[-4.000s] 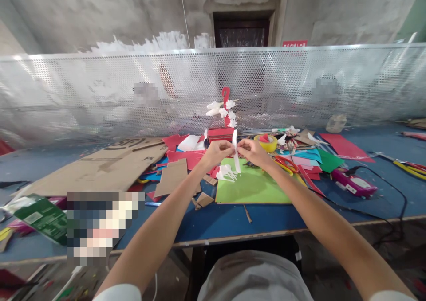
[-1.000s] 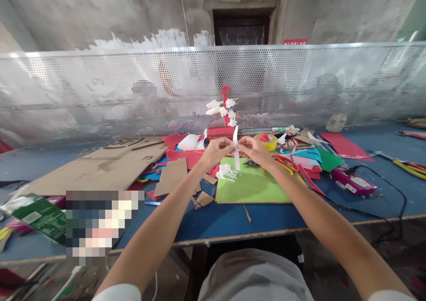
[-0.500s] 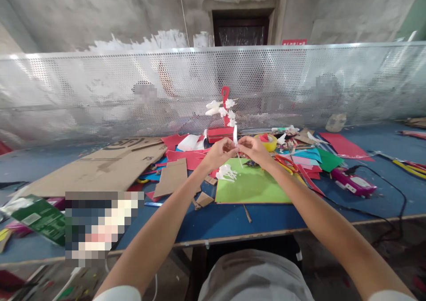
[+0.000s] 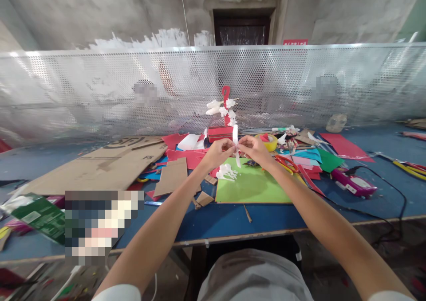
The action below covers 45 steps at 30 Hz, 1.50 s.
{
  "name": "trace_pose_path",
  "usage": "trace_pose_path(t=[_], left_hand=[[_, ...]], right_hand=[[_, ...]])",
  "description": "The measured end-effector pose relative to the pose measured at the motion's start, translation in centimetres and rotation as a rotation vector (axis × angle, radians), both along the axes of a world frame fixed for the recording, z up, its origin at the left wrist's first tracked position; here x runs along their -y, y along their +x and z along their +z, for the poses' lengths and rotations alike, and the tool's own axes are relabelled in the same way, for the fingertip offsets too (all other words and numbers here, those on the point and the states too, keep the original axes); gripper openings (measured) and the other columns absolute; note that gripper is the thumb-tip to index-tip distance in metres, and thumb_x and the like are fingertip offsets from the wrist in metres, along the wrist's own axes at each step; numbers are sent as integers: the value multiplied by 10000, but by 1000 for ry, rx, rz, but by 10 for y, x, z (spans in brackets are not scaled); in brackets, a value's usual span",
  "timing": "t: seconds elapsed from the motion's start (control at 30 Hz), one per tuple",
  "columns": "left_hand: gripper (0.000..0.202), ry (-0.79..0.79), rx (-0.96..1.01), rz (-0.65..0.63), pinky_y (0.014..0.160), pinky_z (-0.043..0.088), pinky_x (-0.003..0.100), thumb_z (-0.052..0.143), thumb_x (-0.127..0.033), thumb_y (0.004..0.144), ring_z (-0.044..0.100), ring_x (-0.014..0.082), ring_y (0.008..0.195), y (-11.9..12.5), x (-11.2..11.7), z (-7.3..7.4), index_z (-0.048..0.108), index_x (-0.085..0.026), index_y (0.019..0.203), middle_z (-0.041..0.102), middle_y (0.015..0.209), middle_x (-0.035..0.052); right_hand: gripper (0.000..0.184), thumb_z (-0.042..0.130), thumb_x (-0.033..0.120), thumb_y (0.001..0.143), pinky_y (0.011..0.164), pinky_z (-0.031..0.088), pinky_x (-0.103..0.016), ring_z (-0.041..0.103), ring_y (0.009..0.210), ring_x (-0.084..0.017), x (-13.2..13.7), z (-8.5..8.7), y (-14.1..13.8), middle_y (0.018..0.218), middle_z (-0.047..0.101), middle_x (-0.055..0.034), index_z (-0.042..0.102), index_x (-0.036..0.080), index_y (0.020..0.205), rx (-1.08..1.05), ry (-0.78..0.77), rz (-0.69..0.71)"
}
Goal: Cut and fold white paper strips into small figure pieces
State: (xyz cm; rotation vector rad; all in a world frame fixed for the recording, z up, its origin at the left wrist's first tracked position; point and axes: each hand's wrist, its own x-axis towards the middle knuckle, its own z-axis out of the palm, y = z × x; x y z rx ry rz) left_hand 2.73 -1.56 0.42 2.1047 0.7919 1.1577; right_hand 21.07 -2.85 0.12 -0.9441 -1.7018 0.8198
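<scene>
Near us on the blue bench [image 4: 219, 225] lies a lime-green rectangular sheet [image 4: 256, 188]; by its far edge, our left hand [image 4: 219, 153] and right hand [image 4: 254, 150] both pinch a narrow white papery strip [image 4: 235, 134]; farther stands a red loop-topped upright [image 4: 225, 99].

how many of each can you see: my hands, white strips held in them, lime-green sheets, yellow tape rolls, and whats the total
left hand and right hand: 2
held thin white paper-like strip: 1
flat lime-green rectangular sheet: 1
round yellow tape roll: 1
total: 5
</scene>
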Motion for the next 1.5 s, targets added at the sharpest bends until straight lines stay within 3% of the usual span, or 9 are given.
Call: trace_pose_path(t=[0.4,0.87,1.3,1.5], left_hand=[[100,52,-31,34,671,483,260,550,-235,825,598,115,679,-1,-4,-5,591,-144,828,637,753,25],[117,-62,51,-43,680,523,285,609,-275,798,611,124,672,-2,-1,2,627,-160,789,674,750,50],[102,-52,44,-26,629,491,262,610,-259,788,578,107,620,-2,-1,2,625,-160,768,647,700,35],[115,-51,29,-18,606,457,257,616,-269,786,572,108,619,-3,-2,1,625,-156,768,643,693,35]], right_hand=[[229,665,399,777,452,405,-227,527,561,-115,1,0,-1,735,628,-36,587,197,849,12,5,4],[224,656,410,793,460,407,-240,556,565,-126,1,0,0,716,634,-35,603,205,865,-23,-28,36],[216,654,397,776,448,402,-236,535,531,-118,3,2,-2,694,638,-31,606,194,834,0,-29,-11],[199,651,375,765,537,453,-260,591,608,-146,1,0,-2,708,646,-31,600,193,827,49,47,12]])
